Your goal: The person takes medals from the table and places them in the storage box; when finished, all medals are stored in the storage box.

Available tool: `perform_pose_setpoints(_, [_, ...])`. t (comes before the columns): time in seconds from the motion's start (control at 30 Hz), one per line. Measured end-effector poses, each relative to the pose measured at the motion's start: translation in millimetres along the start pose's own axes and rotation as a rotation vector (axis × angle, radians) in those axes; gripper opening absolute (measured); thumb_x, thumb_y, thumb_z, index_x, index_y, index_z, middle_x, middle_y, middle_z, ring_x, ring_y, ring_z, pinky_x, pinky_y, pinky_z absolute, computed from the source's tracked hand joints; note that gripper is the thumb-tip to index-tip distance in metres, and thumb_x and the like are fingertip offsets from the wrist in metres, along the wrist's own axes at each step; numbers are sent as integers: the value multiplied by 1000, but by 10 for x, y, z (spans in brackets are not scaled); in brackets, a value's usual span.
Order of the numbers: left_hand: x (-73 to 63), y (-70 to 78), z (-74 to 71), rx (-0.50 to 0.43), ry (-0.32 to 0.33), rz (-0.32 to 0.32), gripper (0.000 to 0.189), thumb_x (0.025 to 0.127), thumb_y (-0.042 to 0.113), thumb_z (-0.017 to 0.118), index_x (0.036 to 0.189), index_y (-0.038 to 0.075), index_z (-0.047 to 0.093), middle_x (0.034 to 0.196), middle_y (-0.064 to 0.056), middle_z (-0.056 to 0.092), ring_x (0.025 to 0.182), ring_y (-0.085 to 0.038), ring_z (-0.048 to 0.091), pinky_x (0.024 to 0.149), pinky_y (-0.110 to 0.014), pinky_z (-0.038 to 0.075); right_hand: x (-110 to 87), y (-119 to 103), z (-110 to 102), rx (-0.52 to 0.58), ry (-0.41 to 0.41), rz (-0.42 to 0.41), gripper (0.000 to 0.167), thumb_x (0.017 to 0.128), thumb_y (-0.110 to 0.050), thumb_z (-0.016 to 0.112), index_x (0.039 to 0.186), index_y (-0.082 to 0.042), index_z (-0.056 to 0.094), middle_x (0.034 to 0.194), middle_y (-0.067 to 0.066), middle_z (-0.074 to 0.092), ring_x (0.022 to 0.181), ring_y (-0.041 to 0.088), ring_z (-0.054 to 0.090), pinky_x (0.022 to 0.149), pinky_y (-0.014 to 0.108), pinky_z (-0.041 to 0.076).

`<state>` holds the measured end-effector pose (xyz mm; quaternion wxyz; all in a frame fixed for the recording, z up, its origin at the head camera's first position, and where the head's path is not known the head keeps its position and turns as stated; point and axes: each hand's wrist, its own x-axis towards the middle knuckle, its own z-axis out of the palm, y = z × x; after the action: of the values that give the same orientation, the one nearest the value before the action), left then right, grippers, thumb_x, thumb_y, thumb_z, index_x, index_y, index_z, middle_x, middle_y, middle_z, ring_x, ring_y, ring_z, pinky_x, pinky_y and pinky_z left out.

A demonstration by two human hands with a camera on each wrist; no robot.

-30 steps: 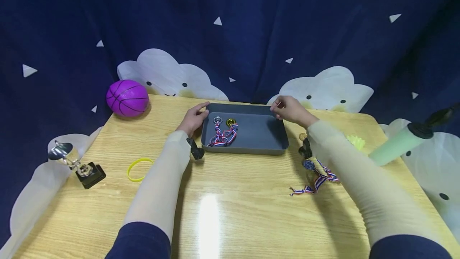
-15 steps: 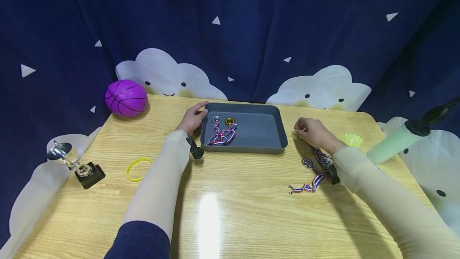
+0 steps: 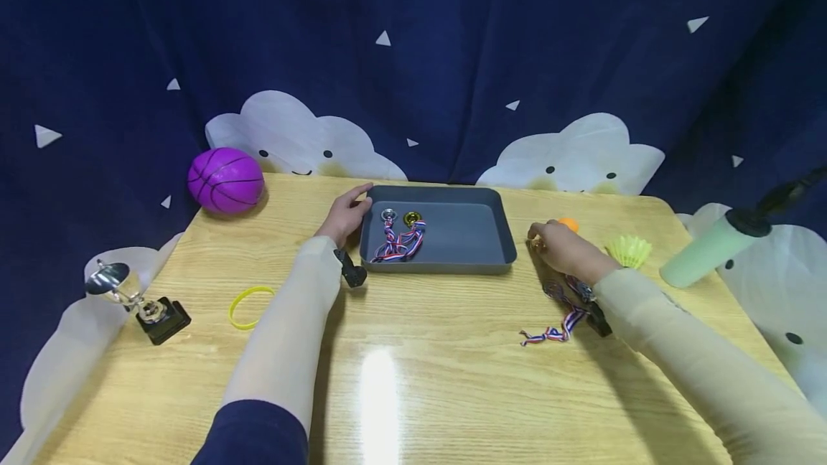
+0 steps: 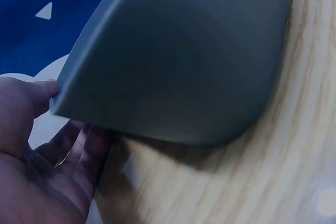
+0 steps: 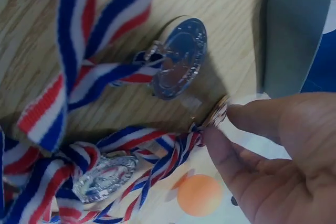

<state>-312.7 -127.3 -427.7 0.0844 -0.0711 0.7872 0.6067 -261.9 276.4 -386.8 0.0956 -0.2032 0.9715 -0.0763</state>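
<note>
A dark grey tray [image 3: 465,235] lies near the back of the table. My left hand [image 3: 344,217] holds its back left corner; in the left wrist view the thumb is on the rim of the tray [image 4: 184,66] and the other fingers are behind it. Inside, a silver medal [image 3: 388,214] and a gold medal [image 3: 412,219] lie on the left with knotted ribbons. To the tray's right, my right hand [image 3: 563,244] pinches the edge of a bronze-coloured medal [image 5: 217,113] between thumb and forefinger, over the table. Two silver-looking medals, one front [image 5: 178,59] and one lower [image 5: 107,177], lie beside it with striped ribbons.
An orange ball [image 3: 568,224], a yellow shuttlecock [image 3: 628,251] and a pale green cylinder with a black end [image 3: 707,253] are on the right. On the left are a purple basketball [image 3: 226,180], a trophy cup [image 3: 136,300] and a yellow wristband [image 3: 250,307]. A curtain hangs behind.
My right hand has moved right from the tray's back right corner to the medals and now pinches the bronze-coloured one. The orange ball has come into view. My left hand stays put.
</note>
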Motion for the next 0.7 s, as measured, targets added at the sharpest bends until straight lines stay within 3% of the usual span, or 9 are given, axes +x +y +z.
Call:
perform_pose_setpoints(0.17, [-6, 15, -15, 8, 3, -31, 48, 113, 26, 45, 161, 30, 43, 171, -12, 35, 157, -31, 36, 132, -47, 29, 4, 14, -21, 9, -35, -20, 17, 96, 5, 63, 110, 12, 66, 100, 26, 72, 89, 36, 71, 79, 49, 61])
perform_pose_setpoints(0.37, [14, 14, -11, 3, 6, -12, 48, 113, 24, 45, 161, 27, 43, 170, -14, 36, 155, -32, 40, 130, -46, 32, -4, 62, -6, -31, -6, -48, 6, 89, 11, 65, 93, 7, 65, 84, 15, 65, 76, 24, 58, 70, 42, 53])
perform_pose_setpoints(0.7, [5, 5, -10, -12, -5, -18, 48, 113, 23, 46, 161, 26, 44, 170, -14, 36, 156, -32, 38, 130, -46, 33, -65, 60, 70, -15, 122, -60, 15, 94, 3, 68, 108, 4, 70, 95, 20, 62, 81, 29, 59, 77, 48, 57])
